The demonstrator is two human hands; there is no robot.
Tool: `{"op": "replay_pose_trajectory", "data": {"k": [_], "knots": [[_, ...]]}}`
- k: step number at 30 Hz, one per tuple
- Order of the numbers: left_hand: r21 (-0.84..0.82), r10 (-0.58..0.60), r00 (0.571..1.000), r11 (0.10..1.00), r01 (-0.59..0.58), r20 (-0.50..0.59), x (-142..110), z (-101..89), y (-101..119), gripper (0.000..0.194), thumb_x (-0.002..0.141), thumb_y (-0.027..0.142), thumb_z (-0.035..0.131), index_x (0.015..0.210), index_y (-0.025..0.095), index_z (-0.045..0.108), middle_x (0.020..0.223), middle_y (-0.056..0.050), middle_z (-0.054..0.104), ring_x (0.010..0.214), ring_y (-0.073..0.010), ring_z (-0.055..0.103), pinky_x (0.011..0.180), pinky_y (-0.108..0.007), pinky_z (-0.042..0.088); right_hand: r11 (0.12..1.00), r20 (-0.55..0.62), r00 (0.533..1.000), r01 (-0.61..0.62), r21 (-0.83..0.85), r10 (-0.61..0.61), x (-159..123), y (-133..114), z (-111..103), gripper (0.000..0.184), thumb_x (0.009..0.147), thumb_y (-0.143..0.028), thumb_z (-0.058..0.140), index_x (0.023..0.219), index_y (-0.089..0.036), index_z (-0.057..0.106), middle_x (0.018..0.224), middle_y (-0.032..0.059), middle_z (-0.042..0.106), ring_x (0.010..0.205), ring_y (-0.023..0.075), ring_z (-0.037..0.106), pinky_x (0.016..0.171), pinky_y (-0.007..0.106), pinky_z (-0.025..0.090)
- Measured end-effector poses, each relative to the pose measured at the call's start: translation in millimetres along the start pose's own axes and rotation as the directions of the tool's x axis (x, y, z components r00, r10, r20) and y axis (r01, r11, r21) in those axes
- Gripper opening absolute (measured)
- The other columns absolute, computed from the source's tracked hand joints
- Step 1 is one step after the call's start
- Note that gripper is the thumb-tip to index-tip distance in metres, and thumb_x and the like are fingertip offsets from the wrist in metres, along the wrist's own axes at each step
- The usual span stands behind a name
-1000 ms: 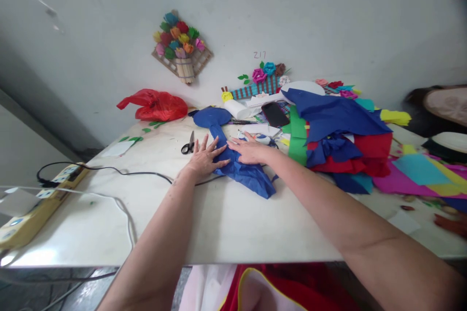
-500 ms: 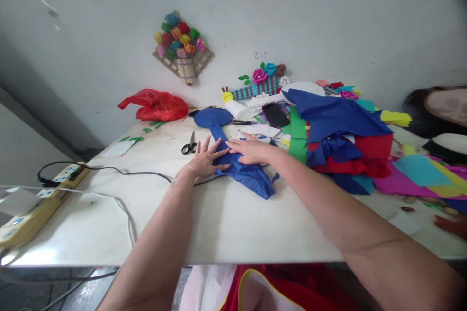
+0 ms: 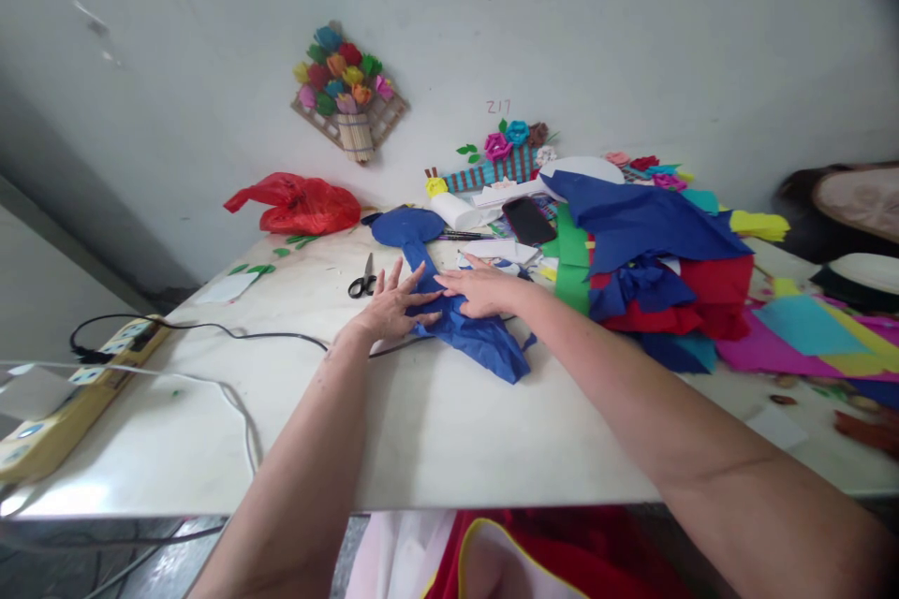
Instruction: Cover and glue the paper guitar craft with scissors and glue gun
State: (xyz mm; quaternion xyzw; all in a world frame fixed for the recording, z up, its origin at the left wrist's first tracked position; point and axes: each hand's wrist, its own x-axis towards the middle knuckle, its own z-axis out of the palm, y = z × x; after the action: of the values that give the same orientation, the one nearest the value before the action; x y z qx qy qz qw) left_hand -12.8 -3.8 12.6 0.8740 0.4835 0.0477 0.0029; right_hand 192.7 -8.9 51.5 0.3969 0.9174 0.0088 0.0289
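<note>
left hand [image 3: 393,307] resting on blue paper [image 3: 481,343], fingers lying splayed | right hand [image 3: 481,288] resting on it too — fingers pointing leftward, uncurled | blue paper lying on white table [image 3: 449,449] under both hands, near end looking crumpled | black scissors [image 3: 360,287] lying beside left hand — red bag [image 3: 305,206] sitting farther back
</note>
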Motion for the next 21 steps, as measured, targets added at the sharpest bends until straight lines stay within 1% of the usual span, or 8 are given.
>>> {"op": "replay_pose_trajectory", "data": {"k": [2, 4, 5, 7, 9, 12, 15, 21], "knots": [[0.000, -0.050, 0.997, 0.999, 0.050, -0.066, 1.8, 3.6, -3.1, 0.056, 0.082, 0.061, 0.035, 0.134, 0.039, 0.037, 0.151, 0.006, 0.010, 0.137, -0.0315, -0.011, 0.106, -0.057, -0.001, 1.000, -0.014, 1.000, 0.013, 0.013, -0.013, -0.3, 0.0, 0.0, 0.071, 0.072, -0.019, 0.047, 0.140, -0.010, 0.030, 0.135, 0.0099, 0.045, 0.134, 0.0185, 0.026, 0.112, 0.043, 0.004], [0.014, -0.173, 0.971, 0.984, 0.178, -0.163, 4.1, 8.5, -6.6, 0.056, 0.086, 0.054, 0.032, 0.138, 0.035, 0.030, 0.150, 0.004, 0.019, 0.138, -0.0296, -0.007, 0.107, -0.056, 0.000, 0.999, -0.032, 0.999, 0.033, 0.023, -0.032, -0.3, -0.1, 0.4, 0.071, 0.072, -0.018, 0.046, 0.140, -0.011, 0.029, 0.132, 0.0086, 0.049, 0.134, 0.0171, 0.025, 0.112, 0.043, 0.003], [0.017, -0.234, 0.954, 0.970, 0.242, -0.186, 5.2, 11.0, -8.3, 0.057, 0.086, 0.052, 0.032, 0.140, 0.034, 0.028, 0.149, 0.002, 0.022, 0.138, -0.0299, -0.006, 0.107, -0.057, 0.001, 0.999, -0.040, 0.998, 0.042, 0.027, -0.041, -0.3, -0.2, 0.7, 0.071, 0.072, -0.017, 0.046, 0.141, -0.012, 0.029, 0.132, 0.0082, 0.049, 0.134, 0.0169, 0.025, 0.112, 0.043, 0.002], [0.026, -0.302, 0.932, 0.949, 0.314, -0.199, 7.0, 14.9, -10.8, 0.058, 0.087, 0.050, 0.031, 0.141, 0.031, 0.027, 0.149, 0.000, 0.023, 0.138, -0.0315, -0.006, 0.106, -0.060, 0.002, 0.997, -0.047, 0.997, 0.062, 0.035, -0.060, 0.0, -1.1, 1.7, 0.072, 0.071, -0.016, 0.045, 0.141, -0.012, 0.028, 0.132, 0.0075, 0.049, 0.135, 0.0170, 0.024, 0.112, 0.045, 0.002], [0.035, -0.320, 0.928, 0.943, 0.332, -0.190, 8.1, 17.0, -11.8, 0.059, 0.086, 0.051, 0.030, 0.141, 0.030, 0.026, 0.149, 0.000, 0.022, 0.137, -0.0324, -0.007, 0.105, -0.061, 0.002, 0.995, -0.042, 0.995, 0.089, 0.036, -0.088, 0.4, -2.4, 2.8, 0.073, 0.070, -0.014, 0.045, 0.141, -0.012, 0.028, 0.134, 0.0074, 0.048, 0.135, 0.0175, 0.023, 0.111, 0.047, 0.003], [0.044, -0.316, 0.933, 0.944, 0.328, -0.175, 8.7, 17.9, -11.6, 0.061, 0.086, 0.055, 0.027, 0.142, 0.029, 0.025, 0.149, 0.000, 0.022, 0.137, -0.0310, -0.009, 0.106, -0.060, 0.000, 0.993, -0.017, 0.993, 0.116, 0.026, -0.116, 1.0, -4.3, 4.0, 0.071, 0.069, -0.014, 0.045, 0.139, -0.014, 0.032, 0.137, 0.0078, 0.044, 0.135, 0.0186, 0.025, 0.111, 0.049, 0.005], [0.039, -0.320, 0.933, 0.943, 0.330, -0.164, 9.1, 18.0, -10.5, 0.065, 0.084, 0.058, 0.026, 0.142, 0.029, 0.024, 0.149, 0.000, 0.022, 0.137, -0.0303, -0.010, 0.106, -0.059, -0.001, 0.992, -0.004, 0.993, 0.120, 0.030, -0.120, 0.9, -4.8, 4.2, 0.069, 0.069, -0.014, 0.045, 0.138, -0.016, 0.035, 0.135, 0.0069, 0.046, 0.134, 0.0185, 0.025, 0.111, 0.049, 0.007], [0.008, -0.372, 0.914, 0.926, 0.379, -0.163, 11.2, 17.2, -6.0, 0.072, 0.080, 0.067, 0.024, 0.141, 0.029, 0.026, 0.149, 0.000, 0.022, 0.137, -0.0309, -0.010, 0.106, -0.059, -0.005, 0.994, -0.072, 0.993, 0.093, 0.057, -0.088, 1.7, -2.8, 4.6, 0.070, 0.070, -0.016, 0.046, 0.139, -0.013, 0.033, 0.130, 0.0085, 0.052, 0.133, 0.0181, 0.027, 0.111, 0.046, 0.007]]}}
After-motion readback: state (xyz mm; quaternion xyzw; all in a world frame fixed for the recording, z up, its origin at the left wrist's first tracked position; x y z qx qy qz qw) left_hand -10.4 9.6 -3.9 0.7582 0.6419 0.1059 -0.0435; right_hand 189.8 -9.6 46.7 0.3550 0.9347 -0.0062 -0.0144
